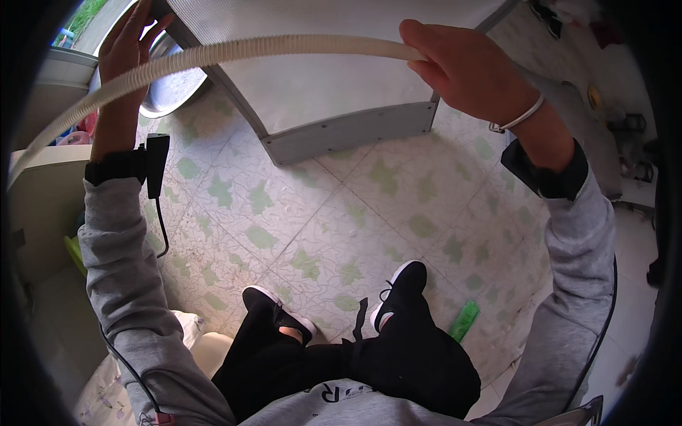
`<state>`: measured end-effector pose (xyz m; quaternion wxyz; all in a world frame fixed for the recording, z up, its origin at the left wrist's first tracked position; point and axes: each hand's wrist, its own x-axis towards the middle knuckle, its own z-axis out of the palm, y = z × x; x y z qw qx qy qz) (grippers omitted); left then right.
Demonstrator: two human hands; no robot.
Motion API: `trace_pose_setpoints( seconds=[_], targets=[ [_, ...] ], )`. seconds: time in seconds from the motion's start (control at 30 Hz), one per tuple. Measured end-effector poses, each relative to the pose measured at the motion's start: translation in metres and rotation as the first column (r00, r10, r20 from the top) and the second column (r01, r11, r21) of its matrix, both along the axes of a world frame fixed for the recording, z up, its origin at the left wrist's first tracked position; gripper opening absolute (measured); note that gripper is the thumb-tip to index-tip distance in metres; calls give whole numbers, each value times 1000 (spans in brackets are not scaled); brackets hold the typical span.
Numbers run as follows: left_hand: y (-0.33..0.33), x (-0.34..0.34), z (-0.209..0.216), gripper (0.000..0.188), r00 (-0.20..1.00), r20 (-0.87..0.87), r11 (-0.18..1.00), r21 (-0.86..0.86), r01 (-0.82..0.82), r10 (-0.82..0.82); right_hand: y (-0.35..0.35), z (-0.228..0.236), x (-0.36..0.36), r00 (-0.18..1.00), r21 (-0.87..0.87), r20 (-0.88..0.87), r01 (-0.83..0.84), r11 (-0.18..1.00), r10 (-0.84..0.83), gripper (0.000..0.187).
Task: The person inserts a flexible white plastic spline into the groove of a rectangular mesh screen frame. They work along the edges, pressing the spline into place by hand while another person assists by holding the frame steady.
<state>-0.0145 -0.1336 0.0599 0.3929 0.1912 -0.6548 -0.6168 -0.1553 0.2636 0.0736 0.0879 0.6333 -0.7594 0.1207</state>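
A pale ribbed corrugated hose [284, 47] arcs across the top of the view, running from the left rim to my right hand [469, 71]. Thumb and fingers of that hand close around its smooth end. On the left, my left hand [124, 50] is raised with fingers apart, its fingertips beside the dark edge of a grey-framed door [334, 92]. Whether they touch that edge I cannot tell. The hose passes in front of my left wrist. Behind this hand stands a shiny metal basin [169, 99], partly hidden by the hand and hose.
Patterned tiles cover the floor [305, 213] around my black shoes [405, 284]. A green brush-like thing [464, 321] lies by my right leg. A pale counter or cabinet [53, 160] stands at the left, and a grey covered object [586, 135] is at the right.
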Motion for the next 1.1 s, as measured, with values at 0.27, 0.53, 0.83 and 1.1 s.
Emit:
trace_pose_setpoints(
  seconds=[0.27, 0.53, 0.83, 1.1],
  targets=[
    [-32, 14, -4, 42, 976, 172, 382, -900, 210, -131, 18, 1, 22, 997, 111, 63, 34, 993, -41, 20],
    [0, 13, -16, 34, 988, 80, 910, -385, 152, -131, 19, 2, 22, 999, 25, -39, 33, 999, -32, 21],
    [41, 17, -27, 34, 990, 13, 989, -26, 143, -143, -17, 66, -20, 961, -393, -266, -36, 919, -76, 20],
    [77, -2, -27, 24, 981, -41, 970, 148, 192, -188, -95, 71, 2, 986, -468, -163, -97, 878, 22, 19]
  ],
)
